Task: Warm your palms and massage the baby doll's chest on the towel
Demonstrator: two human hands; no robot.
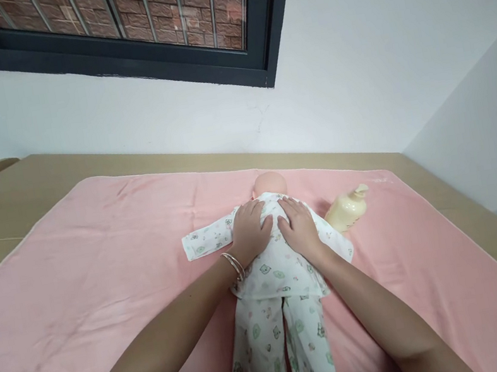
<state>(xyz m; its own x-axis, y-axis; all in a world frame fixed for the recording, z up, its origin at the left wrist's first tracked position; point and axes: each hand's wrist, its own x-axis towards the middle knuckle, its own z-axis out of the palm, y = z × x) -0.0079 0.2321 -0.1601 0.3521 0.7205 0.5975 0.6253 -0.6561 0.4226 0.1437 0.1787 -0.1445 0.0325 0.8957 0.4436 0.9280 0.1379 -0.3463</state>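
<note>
A baby doll (269,183) in a white patterned top (272,268) and matching trousers (261,344) lies face down, its bald head pointing away from me. My left hand (250,232) rests flat on the left of its upper back, fingers stretched out. On the right side of the back lies my right hand (300,228), also flat with fingers extended. Both thumbs point inward, with a gap between them. One sleeve (207,239) reaches out to the left; the other slants down to the right, beneath my right wrist. The doll's face and hands are hidden.
A pink blanket (119,247) covers much of the wooden surface (53,169) under the doll. Right of the doll a cream-coloured bottle (347,209) lies on its side. White walls rise behind and to the right, with a dark-framed window (128,47) above.
</note>
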